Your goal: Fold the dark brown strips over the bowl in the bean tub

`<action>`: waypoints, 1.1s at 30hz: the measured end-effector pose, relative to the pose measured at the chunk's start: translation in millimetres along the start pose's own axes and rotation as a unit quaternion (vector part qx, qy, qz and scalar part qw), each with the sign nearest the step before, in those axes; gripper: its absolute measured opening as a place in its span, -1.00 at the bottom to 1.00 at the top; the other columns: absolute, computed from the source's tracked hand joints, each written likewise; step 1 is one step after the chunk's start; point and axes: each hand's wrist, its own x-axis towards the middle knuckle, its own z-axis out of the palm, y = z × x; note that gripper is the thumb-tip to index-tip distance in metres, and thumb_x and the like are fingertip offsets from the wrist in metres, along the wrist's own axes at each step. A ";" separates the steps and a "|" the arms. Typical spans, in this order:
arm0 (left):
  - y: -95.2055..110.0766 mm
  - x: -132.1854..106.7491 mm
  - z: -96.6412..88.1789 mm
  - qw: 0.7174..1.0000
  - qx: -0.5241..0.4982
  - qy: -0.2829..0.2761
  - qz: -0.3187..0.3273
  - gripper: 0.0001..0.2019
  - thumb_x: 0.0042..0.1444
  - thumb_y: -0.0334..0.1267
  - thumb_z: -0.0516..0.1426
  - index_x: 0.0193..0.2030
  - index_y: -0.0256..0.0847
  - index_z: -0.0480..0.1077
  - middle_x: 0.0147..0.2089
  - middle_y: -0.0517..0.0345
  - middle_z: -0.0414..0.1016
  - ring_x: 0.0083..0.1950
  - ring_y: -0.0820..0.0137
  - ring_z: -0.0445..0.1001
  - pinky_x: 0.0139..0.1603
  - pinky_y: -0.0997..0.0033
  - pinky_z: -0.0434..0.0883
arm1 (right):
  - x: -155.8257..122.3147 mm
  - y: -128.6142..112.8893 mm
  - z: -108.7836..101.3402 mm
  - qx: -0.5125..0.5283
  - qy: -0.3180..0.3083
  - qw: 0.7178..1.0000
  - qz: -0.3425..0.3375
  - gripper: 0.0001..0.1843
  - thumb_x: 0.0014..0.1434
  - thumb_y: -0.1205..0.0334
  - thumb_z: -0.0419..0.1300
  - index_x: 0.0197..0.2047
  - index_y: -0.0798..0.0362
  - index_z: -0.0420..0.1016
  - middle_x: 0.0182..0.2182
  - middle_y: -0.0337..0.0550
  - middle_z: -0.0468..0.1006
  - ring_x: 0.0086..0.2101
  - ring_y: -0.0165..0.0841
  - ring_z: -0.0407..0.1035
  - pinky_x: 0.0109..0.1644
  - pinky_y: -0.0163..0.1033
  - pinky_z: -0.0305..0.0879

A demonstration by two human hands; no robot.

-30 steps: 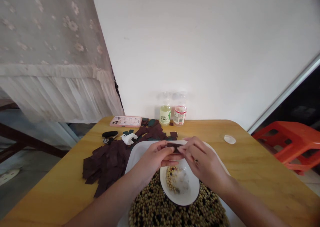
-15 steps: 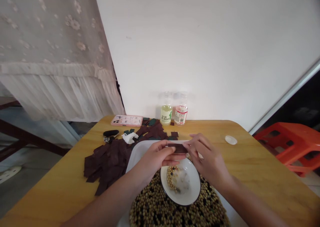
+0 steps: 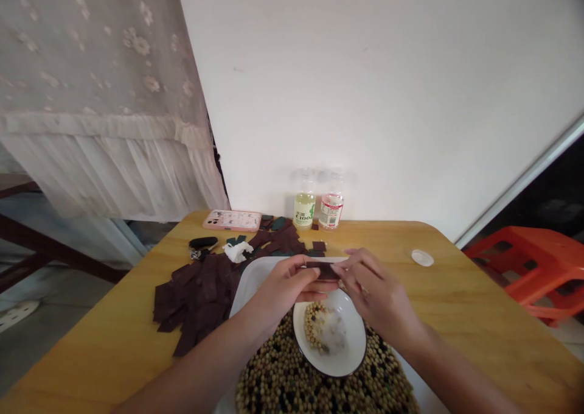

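A small dark brown strip (image 3: 325,271) is stretched between my two hands above a white bowl (image 3: 340,360). My left hand (image 3: 292,280) pinches its left end, thumb on top and fingers beneath. At the strip's right end, the fingertips of my right hand (image 3: 371,286) are closed on it. The bowl holds some small beige beads or seeds (image 3: 314,329) and rests on a thick bed of small round beige and dark pieces (image 3: 283,377) in a white tray (image 3: 249,277). Similar brown pieces (image 3: 196,298) lie heaped left of the tray.
A crumpled white tissue (image 3: 237,251), black key fob (image 3: 203,242) and pink-cased phone (image 3: 232,220) lie at the back left of the wooden table (image 3: 474,316). Two bottles, one greenish (image 3: 303,210) and one with a red label (image 3: 331,212), stand by the wall. A white lid (image 3: 422,257) lies right; an orange stool (image 3: 538,268) stands beyond.
My right fingertips have shifted slightly left along the strip, toward my left hand. Otherwise the hands hold the same pose, and the view has moved very slightly.
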 end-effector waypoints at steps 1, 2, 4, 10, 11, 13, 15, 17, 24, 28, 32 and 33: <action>0.2 0.0 0.1 1.000 -0.001 0.001 -0.002 -0.84 -0.02 -0.30 0.16 -0.27 -0.28 0.39 -0.29 -0.03 0.56 -0.24 0.28 0.55 -0.19 0.35 0.43 | 0.0 0.1 0.1 -0.002 0.009 1.000 0.008 -0.72 0.09 0.58 0.01 -0.50 0.03 0.13 -0.47 -0.24 0.27 -0.37 -0.43 0.26 -0.04 -0.11 0.31; 0.3 0.0 0.2 1.000 -0.001 0.001 -0.003 -0.84 -0.03 -0.30 0.16 -0.28 -0.29 0.39 -0.30 -0.02 0.56 -0.25 0.28 0.55 -0.19 0.35 0.43 | 0.1 0.0 0.1 -0.003 0.011 1.000 0.010 -0.73 0.10 0.57 0.01 -0.50 0.03 0.13 -0.48 -0.24 0.26 -0.37 -0.42 0.26 -0.05 -0.11 0.32; 0.3 0.0 0.0 1.000 0.000 0.000 0.001 -0.85 -0.03 -0.30 0.16 -0.28 -0.29 0.40 -0.30 -0.01 0.56 -0.27 0.29 0.55 -0.20 0.36 0.43 | 0.2 -0.7 0.1 -0.004 -0.011 1.000 -0.007 -0.74 0.11 0.55 0.01 -0.49 0.03 0.15 -0.46 -0.23 0.28 -0.38 -0.42 0.26 -0.07 -0.13 0.33; 1.4 -0.6 0.8 1.000 0.003 -0.011 -0.002 -0.86 0.00 -0.34 0.13 -0.27 -0.29 0.41 -0.27 -0.02 0.56 -0.25 0.30 0.55 -0.21 0.38 0.43 | 0.6 -0.3 -0.5 -0.019 0.020 1.000 0.000 -0.72 0.09 0.59 -0.01 -0.51 0.03 0.14 -0.48 -0.24 0.28 -0.39 -0.42 0.26 -0.06 -0.10 0.33; 1.7 -0.9 1.2 1.000 0.004 -0.009 -0.003 -0.86 0.00 -0.34 0.13 -0.27 -0.28 0.41 -0.27 -0.02 0.56 -0.25 0.30 0.55 -0.21 0.38 0.43 | 0.5 -0.2 -0.5 -0.018 0.016 1.000 -0.002 -0.72 0.09 0.58 -0.01 -0.51 0.03 0.15 -0.48 -0.23 0.28 -0.39 -0.42 0.27 -0.06 -0.10 0.33; 2.1 -1.5 1.7 1.000 0.006 -0.006 0.000 -0.86 0.01 -0.33 0.13 -0.26 -0.28 0.42 -0.27 -0.01 0.56 -0.24 0.30 0.55 -0.21 0.39 0.43 | 0.3 -0.1 -0.4 -0.012 -0.008 1.000 -0.020 -0.73 0.08 0.58 -0.01 -0.50 0.03 0.16 -0.45 -0.22 0.31 -0.37 -0.42 0.28 -0.06 -0.11 0.33; 2.1 -1.9 1.9 1.000 0.008 -0.005 0.003 -0.87 0.02 -0.34 0.12 -0.27 -0.28 0.42 -0.28 -0.01 0.56 -0.25 0.31 0.55 -0.22 0.40 0.43 | -0.2 0.1 -0.1 -0.011 -0.012 1.000 -0.024 -0.73 0.09 0.59 -0.01 -0.49 0.02 0.17 -0.46 -0.22 0.30 -0.36 -0.42 0.29 -0.05 -0.11 0.33; 1.7 -2.0 2.0 1.000 0.008 -0.006 0.003 -0.88 0.02 -0.33 0.13 -0.28 -0.28 0.42 -0.29 -0.01 0.56 -0.26 0.32 0.55 -0.22 0.40 0.43 | -0.7 0.6 0.2 -0.011 0.005 1.000 -0.004 -0.71 0.09 0.58 -0.01 -0.52 0.02 0.15 -0.49 -0.25 0.27 -0.37 -0.41 0.29 -0.06 -0.10 0.33; 0.6 -0.7 1.6 1.000 0.010 -0.016 0.003 -0.85 -0.01 -0.31 0.16 -0.26 -0.27 0.43 -0.29 0.00 0.57 -0.25 0.31 0.55 -0.21 0.39 0.43 | -0.3 -0.3 -0.1 0.001 0.005 1.000 -0.009 -0.70 0.08 0.60 0.00 -0.52 0.02 0.14 -0.50 -0.25 0.26 -0.35 -0.41 0.29 -0.04 -0.11 0.32; 0.7 -0.5 1.3 1.000 0.014 -0.018 0.004 -0.84 0.00 -0.32 0.14 -0.24 -0.27 0.44 -0.28 0.00 0.57 -0.25 0.33 0.55 -0.23 0.41 0.43 | -0.4 -1.4 0.2 0.007 -0.016 1.000 -0.011 -0.71 0.09 0.58 -0.01 -0.53 0.02 0.14 -0.48 -0.24 0.27 -0.36 -0.42 0.28 -0.06 -0.12 0.33; 0.8 -0.5 1.5 1.000 0.009 -0.011 0.002 -0.85 0.00 -0.32 0.15 -0.26 -0.28 0.42 -0.29 -0.01 0.57 -0.27 0.32 0.55 -0.23 0.41 0.43 | -0.9 0.1 1.2 -0.010 -0.001 1.000 -0.008 -0.71 0.08 0.59 -0.01 -0.51 0.01 0.16 -0.49 -0.25 0.26 -0.38 -0.41 0.26 -0.04 -0.10 0.32; 0.6 -0.4 1.5 1.000 0.007 -0.011 0.001 -0.85 0.00 -0.32 0.15 -0.26 -0.28 0.42 -0.29 -0.01 0.57 -0.27 0.32 0.55 -0.23 0.40 0.43 | -1.0 0.6 1.2 -0.009 0.004 1.000 -0.006 -0.70 0.08 0.59 -0.01 -0.52 0.01 0.15 -0.51 -0.26 0.25 -0.38 -0.41 0.26 -0.04 -0.09 0.32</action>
